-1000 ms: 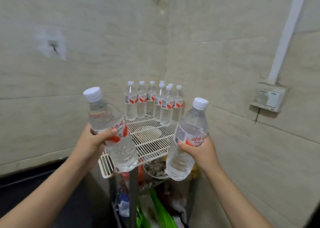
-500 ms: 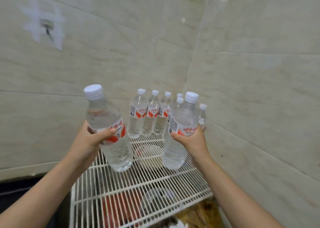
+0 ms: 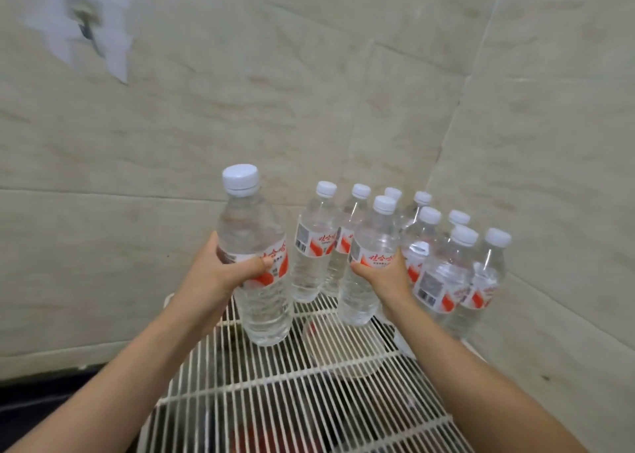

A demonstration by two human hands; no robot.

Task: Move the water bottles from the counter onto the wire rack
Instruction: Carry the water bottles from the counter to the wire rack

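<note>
My left hand [image 3: 223,274] grips a clear water bottle [image 3: 254,246] with a white cap and red label, held upright over the left part of the white wire rack [image 3: 292,394]. My right hand [image 3: 388,277] grips a second water bottle [image 3: 367,256] by its label, its base at or just above the rack wires beside the standing group. Several matching bottles [image 3: 446,274] stand upright at the rack's back corner, some partly hidden behind the held ones.
Beige tiled walls [image 3: 532,143] meet in a corner right behind the standing bottles and close off the rack at the back and right. A wall hook [image 3: 86,22] sits high on the left. Dark and red items show dimly through the wires below.
Both hands have carried their bottles forward and lower over the rack. The right bottle has come down close against the standing group, and the view has moved nearer to the corner.
</note>
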